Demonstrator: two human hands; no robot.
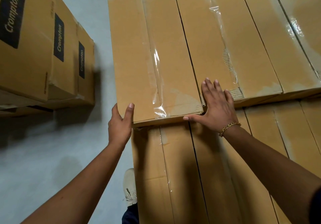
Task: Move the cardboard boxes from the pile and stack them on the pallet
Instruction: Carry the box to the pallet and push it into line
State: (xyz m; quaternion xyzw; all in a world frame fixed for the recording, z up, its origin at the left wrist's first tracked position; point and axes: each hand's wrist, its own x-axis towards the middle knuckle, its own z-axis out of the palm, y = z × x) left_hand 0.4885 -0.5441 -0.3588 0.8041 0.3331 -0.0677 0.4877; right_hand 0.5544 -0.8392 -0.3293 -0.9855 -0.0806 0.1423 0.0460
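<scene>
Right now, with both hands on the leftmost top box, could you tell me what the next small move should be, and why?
Probably slide the leftmost top box forward: its near end juts past the neighbouring box, the left hand grips its corner and the right hand lies flat at its other corner.

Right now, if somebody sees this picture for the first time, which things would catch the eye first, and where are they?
First, the two bare hands at the centre: the left hand grips the near left corner of a long taped box, and the right hand lies flat at its near right corner. Next, the boxes printed "Crompton", standing in a row at the left.
</scene>
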